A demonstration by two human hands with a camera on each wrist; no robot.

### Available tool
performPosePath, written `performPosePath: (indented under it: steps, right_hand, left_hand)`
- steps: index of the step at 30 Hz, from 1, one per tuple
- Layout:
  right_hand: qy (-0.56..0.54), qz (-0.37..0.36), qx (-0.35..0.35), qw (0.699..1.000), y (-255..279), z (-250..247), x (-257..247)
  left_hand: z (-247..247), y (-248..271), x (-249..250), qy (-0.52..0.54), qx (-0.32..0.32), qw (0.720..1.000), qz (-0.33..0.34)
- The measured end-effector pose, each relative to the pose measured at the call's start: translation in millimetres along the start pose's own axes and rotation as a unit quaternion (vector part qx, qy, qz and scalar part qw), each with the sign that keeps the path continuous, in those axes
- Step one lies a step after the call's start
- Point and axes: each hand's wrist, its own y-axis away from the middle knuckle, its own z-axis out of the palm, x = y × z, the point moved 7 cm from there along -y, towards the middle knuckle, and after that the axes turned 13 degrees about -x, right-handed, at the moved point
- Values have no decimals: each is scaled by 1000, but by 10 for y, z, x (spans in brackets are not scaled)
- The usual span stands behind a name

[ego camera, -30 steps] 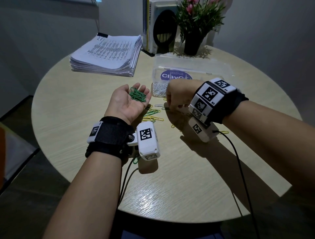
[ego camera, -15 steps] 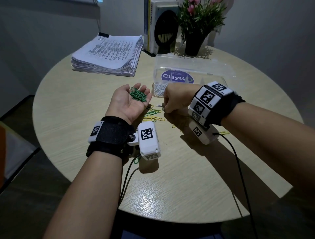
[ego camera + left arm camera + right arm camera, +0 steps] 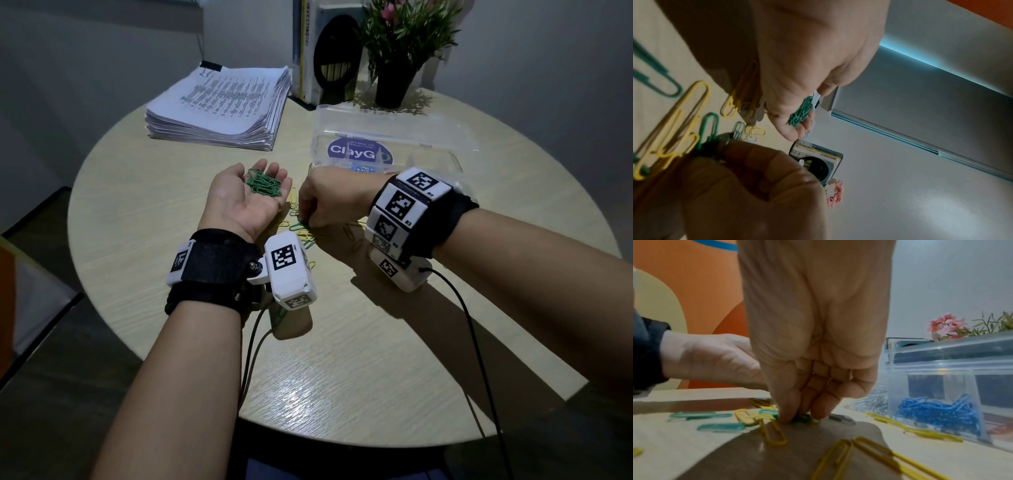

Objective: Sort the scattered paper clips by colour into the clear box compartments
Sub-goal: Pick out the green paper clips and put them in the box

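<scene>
Cupping a small heap of green clips (image 3: 264, 182), the left hand (image 3: 244, 202) lies palm up over the round table (image 3: 144, 219), fingers relaxed and spread just enough to cradle them. Right beside it, the right hand (image 3: 325, 205) is turned knuckles up, its fingers curled down onto the scattered clips between the two hands.

From the head view the right fingertips are hidden under the hand. The right wrist view shows them: thumb and forefinger (image 3: 786, 408) pressed together on a dark green clip (image 3: 802, 418) that lies on the tabletop among yellow clips (image 3: 772, 433) and paler green ones (image 3: 721, 426). The left wrist view confirms the pinch from the other side and also shows the green heap (image 3: 800, 112) resting near the left fingers.

Just beyond the right hand stands the clear box (image 3: 442, 150), lid open. Only the right wrist view looks through its wall, where blue clips (image 3: 935, 412) fill one compartment and silver clips (image 3: 869, 402) sit in the one nearer the left hand.

Farther beyond the left hand rests a stack of papers (image 3: 222, 106); beyond the box stand books (image 3: 308, 51) and a potted plant (image 3: 400, 44)
</scene>
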Motion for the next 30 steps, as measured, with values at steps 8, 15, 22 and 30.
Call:
performPosePath:
  steps: [8, 15, 22, 30]
  right_hand:
    - [41, 29, -4, 999, -12, -22, 26]
    - [-105, 18, 135, 985, 47, -505, 12]
    - [-147, 11, 170, 974, 28, -536, -35]
    - [-59, 63, 75, 993, -5, -286, 107]
  left_hand:
    - [-13, 4, -31, -10, 7, 1000, -9]
    - [41, 1, -143, -19, 6, 999, -25]
    - [54, 6, -137, 22, -9, 999, -26]
    - [-17, 31, 98, -23, 13, 1000, 11]
